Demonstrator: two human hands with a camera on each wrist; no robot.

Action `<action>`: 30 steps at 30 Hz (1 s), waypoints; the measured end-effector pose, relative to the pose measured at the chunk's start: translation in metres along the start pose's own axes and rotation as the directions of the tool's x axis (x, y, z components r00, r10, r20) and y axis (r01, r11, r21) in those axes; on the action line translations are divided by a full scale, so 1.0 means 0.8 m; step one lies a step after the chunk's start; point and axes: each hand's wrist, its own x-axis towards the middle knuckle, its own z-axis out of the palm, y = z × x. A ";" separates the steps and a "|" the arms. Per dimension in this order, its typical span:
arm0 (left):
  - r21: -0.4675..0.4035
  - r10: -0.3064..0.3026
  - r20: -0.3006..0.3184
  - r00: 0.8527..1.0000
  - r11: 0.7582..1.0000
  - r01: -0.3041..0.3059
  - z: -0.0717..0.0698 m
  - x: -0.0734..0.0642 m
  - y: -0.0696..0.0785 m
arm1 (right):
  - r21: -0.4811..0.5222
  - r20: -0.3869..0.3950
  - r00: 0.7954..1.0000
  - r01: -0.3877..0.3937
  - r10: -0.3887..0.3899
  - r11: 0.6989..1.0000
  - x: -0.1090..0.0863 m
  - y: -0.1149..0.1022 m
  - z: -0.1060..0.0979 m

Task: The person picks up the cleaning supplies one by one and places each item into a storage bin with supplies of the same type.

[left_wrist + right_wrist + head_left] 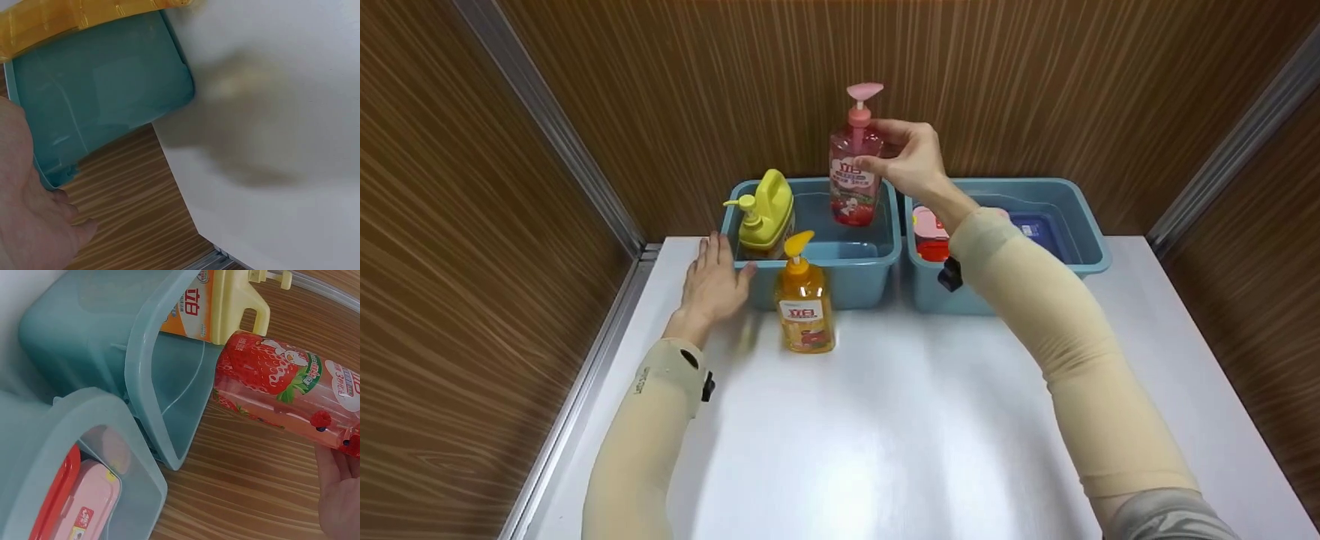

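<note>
My right hand [913, 161] grips a pink pump bottle [853, 196] with a strawberry label, upright over the right part of the left blue bin [847, 281]. In the right wrist view the base of this pump bottle [270, 374] is close to the bin's rim. My left hand [714, 283] rests with straight fingers at the bin's front left corner, the thumb at the front rim. Inside that bin, on the left, stands a yellow jug-shaped pump bottle [769, 217]. An orange pump bottle [805, 315] stands on the table before the bin, right of my left hand.
A second blue bin [1091, 225] stands on the right, holding a pink box [93, 503], a red item [934, 251] and a dark blue container [1039, 232]. Wood-grain panels [697, 90] enclose the white table [900, 420] at the back and sides.
</note>
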 end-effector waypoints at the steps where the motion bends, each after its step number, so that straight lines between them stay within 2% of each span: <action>1: 0.000 -0.002 0.001 1.000 1.000 0.002 0.000 -0.001 0.000 | 0.001 0.005 1.000 0.004 -0.004 1.000 0.001 0.002 0.002; 6: -0.008 -0.010 0.011 1.000 1.000 0.010 0.000 -0.005 0.004 | -0.003 0.014 1.000 0.002 -0.002 1.000 0.003 0.012 0.008; 13: -0.018 -0.002 -0.005 1.000 1.000 0.002 0.000 -0.005 0.011 | -0.040 0.014 0.997 -0.077 0.077 0.996 0.006 0.028 0.018; 22: -0.028 0.001 -0.017 1.000 1.000 -0.002 0.003 -0.007 0.010 | -0.028 0.035 0.986 -0.162 0.163 0.986 0.005 0.047 0.026; 30: -0.041 0.002 -0.008 1.000 0.999 -0.002 0.003 -0.012 0.013 | -0.105 0.061 0.976 -0.200 0.207 0.974 -0.003 0.060 0.034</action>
